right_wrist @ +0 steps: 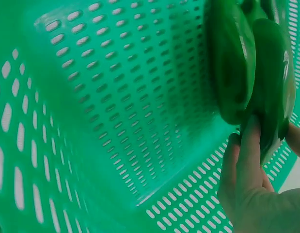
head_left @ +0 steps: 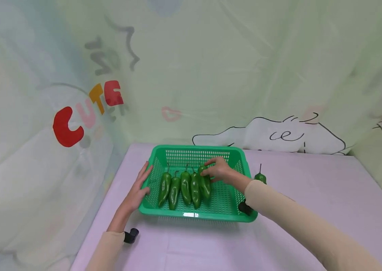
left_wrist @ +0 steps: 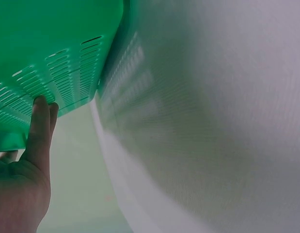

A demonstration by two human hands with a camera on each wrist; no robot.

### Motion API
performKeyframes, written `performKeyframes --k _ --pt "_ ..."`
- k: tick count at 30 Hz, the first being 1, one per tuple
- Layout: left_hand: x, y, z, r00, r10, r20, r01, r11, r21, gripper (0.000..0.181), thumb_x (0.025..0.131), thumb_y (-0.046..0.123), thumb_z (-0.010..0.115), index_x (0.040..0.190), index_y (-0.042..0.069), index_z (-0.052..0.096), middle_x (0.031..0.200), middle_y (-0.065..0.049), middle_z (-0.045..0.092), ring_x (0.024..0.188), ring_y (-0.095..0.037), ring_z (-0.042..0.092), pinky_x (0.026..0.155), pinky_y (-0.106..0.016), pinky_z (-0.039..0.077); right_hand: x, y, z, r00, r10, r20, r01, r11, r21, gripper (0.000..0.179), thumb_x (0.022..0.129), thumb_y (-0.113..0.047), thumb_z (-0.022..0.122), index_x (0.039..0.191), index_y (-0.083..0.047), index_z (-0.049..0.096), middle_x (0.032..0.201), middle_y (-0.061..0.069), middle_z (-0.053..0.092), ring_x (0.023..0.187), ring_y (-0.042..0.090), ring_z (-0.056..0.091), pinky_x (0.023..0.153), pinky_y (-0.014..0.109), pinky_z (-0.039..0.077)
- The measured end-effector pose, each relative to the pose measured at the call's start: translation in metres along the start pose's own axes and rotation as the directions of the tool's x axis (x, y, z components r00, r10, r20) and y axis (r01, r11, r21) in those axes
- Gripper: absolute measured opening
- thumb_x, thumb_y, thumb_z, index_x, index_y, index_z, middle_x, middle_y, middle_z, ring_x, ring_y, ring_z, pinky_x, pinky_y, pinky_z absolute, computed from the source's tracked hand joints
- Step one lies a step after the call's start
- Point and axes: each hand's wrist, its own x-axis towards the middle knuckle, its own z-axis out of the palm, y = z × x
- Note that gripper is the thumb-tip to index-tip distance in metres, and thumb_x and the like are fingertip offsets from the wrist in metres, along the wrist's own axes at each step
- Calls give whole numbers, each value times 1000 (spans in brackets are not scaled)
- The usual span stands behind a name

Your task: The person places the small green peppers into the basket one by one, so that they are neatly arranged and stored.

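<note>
A green plastic basket (head_left: 191, 215) stands on the table with several green peppers (head_left: 185, 188) side by side in it, stems toward the far wall. My right hand (head_left: 218, 169) reaches in over the right rim and pinches the stem end of the rightmost green pepper (head_left: 206, 188). In the right wrist view, thumb and fingers press on opposite sides of that pepper (right_wrist: 271, 73), close beside its neighbour. My left hand (head_left: 138, 191) is at the basket's left side. Its straight fingers (left_wrist: 39, 126) touch the slotted outer wall; the thumb is partly hidden.
Another green pepper (head_left: 260, 177) lies on the table right of the basket, partly hidden by the right sleeve (head_left: 279, 207). A pale cloth covers the table (head_left: 312, 188). Printed curtains (head_left: 211, 75) hang behind and at the left. Dark wrist devices (head_left: 131, 235) are on both arms.
</note>
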Motion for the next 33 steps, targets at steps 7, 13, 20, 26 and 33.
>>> performKeyframes --k 7,13,20,26,33 --pt "3 4 2 1000 -1 8 1 1000 2 79 78 -13 43 154 -4 22 164 -19 3 149 -41 -4 110 -69 9 3 8 1 1000 26 -3 -26 999 -45 51 85 1 71 131 11 52 124 31 54 111 45 61 82 49 55" --pt "2 5 3 1000 1 13 0 1000 -4 80 78 -14 43 154 -4 22 164 -17 2 149 -40 -4 111 -68 10 5 19 2 999 32 -5 -32 995 -96 50 81 2 74 127 10 55 121 29 55 107 43 63 75 45 58" --pt "1 6 5 1000 12 12 -12 1000 -8 79 77 -14 43 154 -4 23 164 -18 3 149 -40 -3 111 -68 10 5 25 10 999 41 5 -41 994 -99 53 79 5 75 126 11 51 115 28 55 100 41 65 73 47 58" --pt "2 6 4 1000 12 17 -12 1000 -3 80 77 -14 43 154 -4 23 164 -19 3 149 -40 -3 111 -68 11 -1 15 9 998 43 36 -39 994 -105 59 80 -3 78 127 14 47 123 32 49 107 45 61 73 48 58" --pt "1 -3 -1 1000 2 -1 -2 1000 0 80 77 -14 43 154 -4 23 164 -18 3 149 -39 -4 110 -68 11 -9 -7 -1 999 13 45 -5 986 -168 61 91 -16 67 140 11 42 142 32 37 122 50 50 84 55 53"
